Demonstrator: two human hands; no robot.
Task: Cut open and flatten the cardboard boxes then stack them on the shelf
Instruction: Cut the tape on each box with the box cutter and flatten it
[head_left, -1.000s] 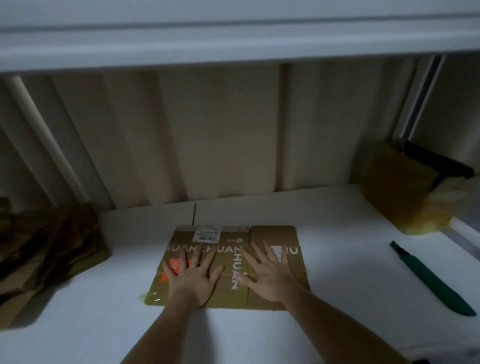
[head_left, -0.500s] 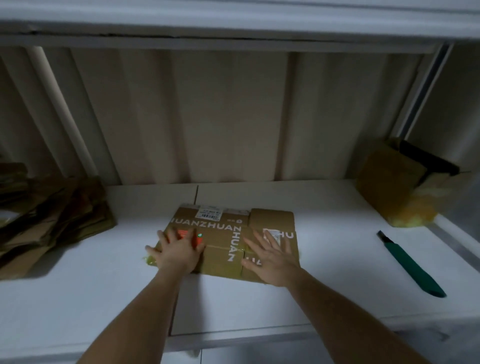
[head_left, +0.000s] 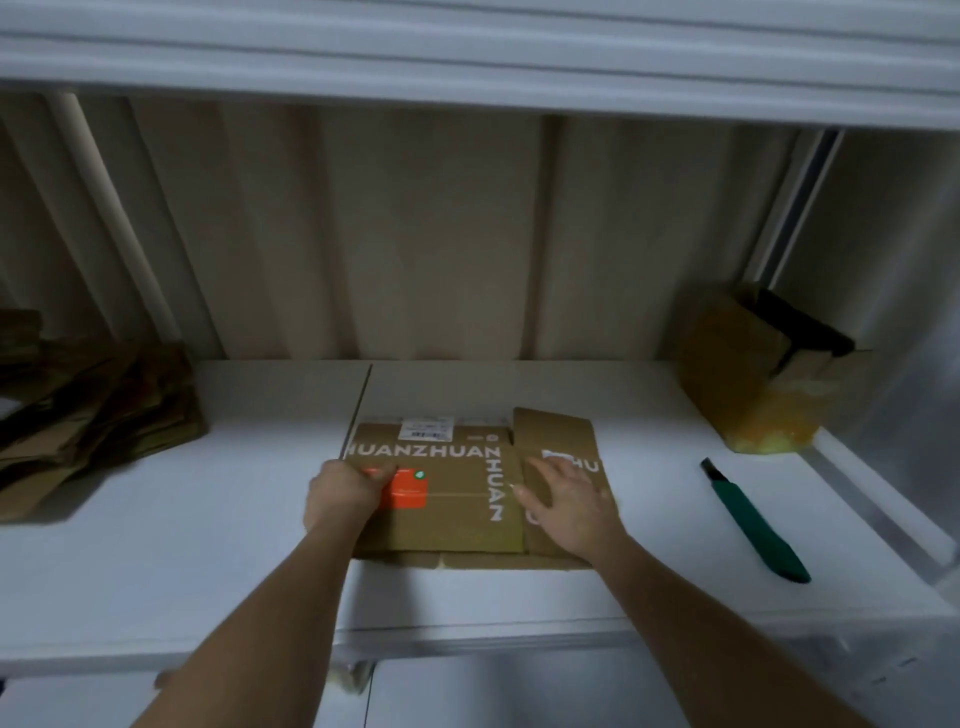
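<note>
Both hands are down on the flattened cardboard box (head_left: 447, 499), which lies printed-side up on the white shelf (head_left: 156, 561), roughly in the middle of its width. The left hand (head_left: 340, 493) sits at the box's left edge with its fingers curled onto the cardboard by the orange sticker (head_left: 408, 488); whether it pinches that edge or just presses, I cannot tell. The right hand (head_left: 569, 506) lies with fingers spread and relaxed on the right-hand panel, holding it flat. Left of the box, well apart, sits a dark heap of flattened cardboard (head_left: 93, 415); to the box's right lies a green utility knife (head_left: 753, 525), and beyond that, at the back, 1 uncut box (head_left: 737, 364) stands against the wall. My read: this box is ready to go onto the heap. The risk is the folds springing open once pressure lifts, so the flaps splay or catch the shelf seam on a slide. A careless sweep rightward could also knock the knife off the front edge.
</note>
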